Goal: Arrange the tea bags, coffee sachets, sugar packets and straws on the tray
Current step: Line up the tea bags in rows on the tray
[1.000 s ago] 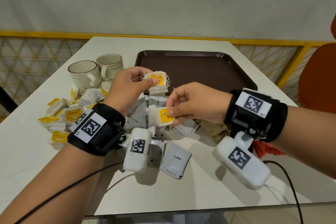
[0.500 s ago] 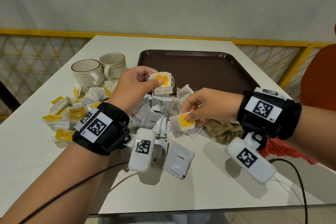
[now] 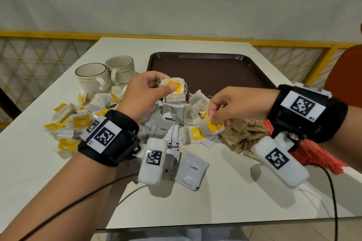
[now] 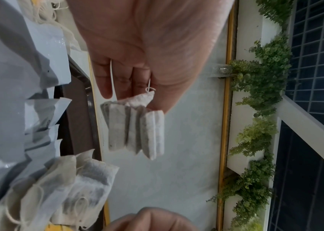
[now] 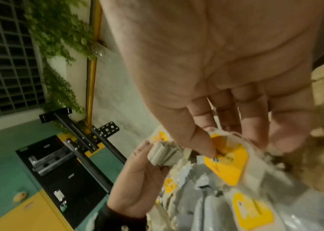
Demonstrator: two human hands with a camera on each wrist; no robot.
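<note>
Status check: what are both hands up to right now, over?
Left hand holds stacked tea bags. Right hand pinches one tea bag over the pile. Tray bare, path clear.

Even indoor light, soft shadows; wrist views blurred, warped at edges.

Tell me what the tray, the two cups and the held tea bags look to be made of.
Tray: dark brown, likely moulded plastic, faint sheen on its raised rim.
Cups: glossy cream ceramic, brown rim line.
Tea bags in left hand: matte, fibrous filter paper; dark contents show through.
</note>
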